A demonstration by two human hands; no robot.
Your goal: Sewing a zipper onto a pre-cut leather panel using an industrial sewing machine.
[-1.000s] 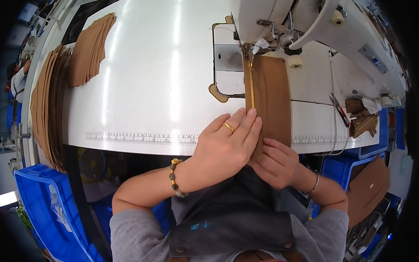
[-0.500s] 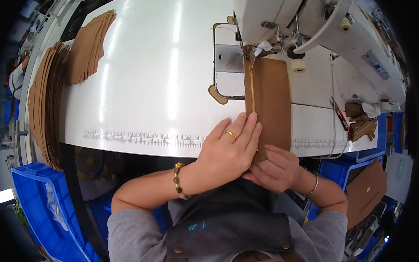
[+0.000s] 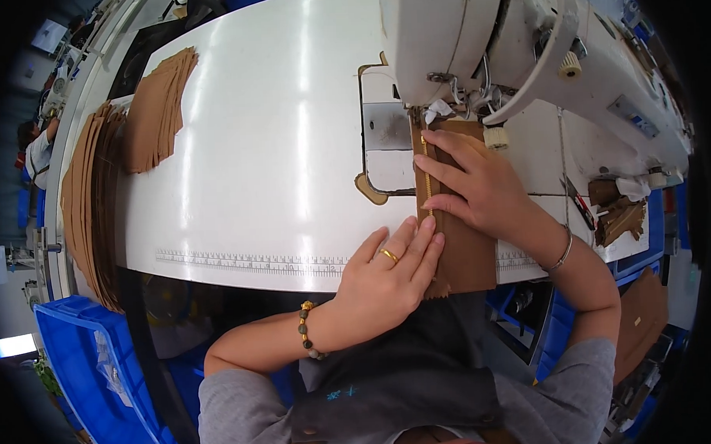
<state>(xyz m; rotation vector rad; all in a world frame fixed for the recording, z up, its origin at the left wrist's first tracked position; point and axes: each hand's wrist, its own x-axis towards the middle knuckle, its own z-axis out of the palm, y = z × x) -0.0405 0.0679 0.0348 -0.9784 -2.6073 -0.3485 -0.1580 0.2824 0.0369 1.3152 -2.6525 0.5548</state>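
From my end I see the brown cloth (image 3: 470, 245) lying on the white surface (image 3: 252, 186), its far end under the head of the sewing machine (image 3: 474, 30) and its near end reaching the front edge. A gold zipper (image 3: 429, 180) runs along its left side. My view shows the left hand (image 3: 389, 279) flat, fingers close together, its fingertips on the lower part of the zipper. The right hand (image 3: 475, 179) has its fingers spread over the upper part, the thumb just beyond the left fingertips.

To the right on the surface I make out red-handled snips (image 3: 580, 202) beside a small heap of brown scraps (image 3: 618, 217). At the left end, two stacks of brown pieces sit near each other, a far stack (image 3: 160, 111) and a near stack (image 3: 92, 200).

Below that end I see a blue bin (image 3: 70, 357) with clear plastic (image 3: 110, 367) inside, along its right part. Another blue bin (image 3: 559, 328) shows at lower right, partly hidden by the right arm; I cannot tell its contents. A larger brown panel (image 3: 641, 322) is near it, and whether it rests in a container is unclear.
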